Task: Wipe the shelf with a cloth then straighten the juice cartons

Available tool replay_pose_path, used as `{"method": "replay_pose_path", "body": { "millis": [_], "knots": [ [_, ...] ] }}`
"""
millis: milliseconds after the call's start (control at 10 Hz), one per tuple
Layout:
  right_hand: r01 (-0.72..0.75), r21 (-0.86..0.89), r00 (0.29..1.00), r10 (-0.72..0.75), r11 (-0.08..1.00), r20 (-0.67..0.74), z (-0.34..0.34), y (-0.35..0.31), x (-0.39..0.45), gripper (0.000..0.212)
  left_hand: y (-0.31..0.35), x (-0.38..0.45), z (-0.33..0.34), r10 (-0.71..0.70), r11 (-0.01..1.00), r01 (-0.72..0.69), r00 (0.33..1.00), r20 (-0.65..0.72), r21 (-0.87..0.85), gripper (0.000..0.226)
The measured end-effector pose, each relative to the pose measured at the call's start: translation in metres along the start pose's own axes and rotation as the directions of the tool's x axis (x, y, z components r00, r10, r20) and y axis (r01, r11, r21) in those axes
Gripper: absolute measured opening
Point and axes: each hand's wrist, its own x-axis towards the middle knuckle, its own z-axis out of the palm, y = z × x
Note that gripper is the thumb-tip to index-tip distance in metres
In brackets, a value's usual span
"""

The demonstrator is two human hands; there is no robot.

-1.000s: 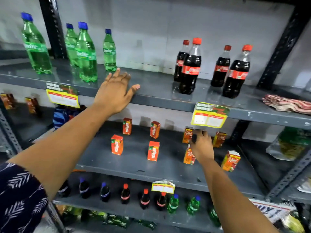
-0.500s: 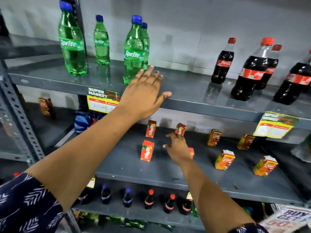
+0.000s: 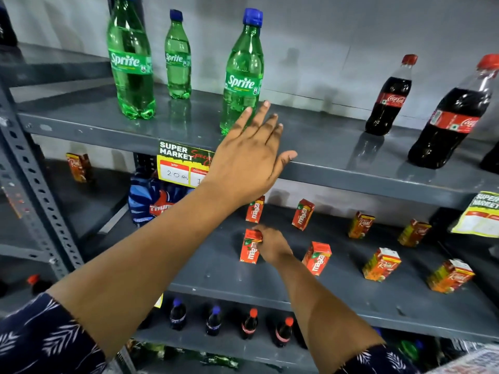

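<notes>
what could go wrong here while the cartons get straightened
The left hand rests on the upper shelf edge right beside a Sprite bottle; a shift could topple it. The right hand pinches the front Maaza carton, and its forearm passes close to the next carton, which a sweep could knock over.

Eight small juice cartons stand scattered on the grey middle shelf (image 3: 270, 287) in two loose rows. The four red Maaza cartons sit at left: far ones (image 3: 255, 209) and (image 3: 303, 214) near the back wall, near ones (image 3: 250, 247) and (image 3: 316, 258), each turned at its own angle. The four orange Real cartons stand at right, (image 3: 361, 225), (image 3: 413, 232), (image 3: 381, 264) and (image 3: 450, 276), all skewed and well apart.
</notes>
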Motion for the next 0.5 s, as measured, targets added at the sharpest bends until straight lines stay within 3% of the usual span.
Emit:
{"method": "replay_pose_path", "body": {
  "millis": [500],
  "knots": [
    [-0.007, 0.099, 0.998, 0.002, 0.995, 0.057, 0.0006, 0.0050, 0.0039, 0.037, 0.0026, 0.0000, -0.0014, -0.018, 1.000, 0.018, 1.000, 0.023, 0.022, 0.074]
  ]
}}
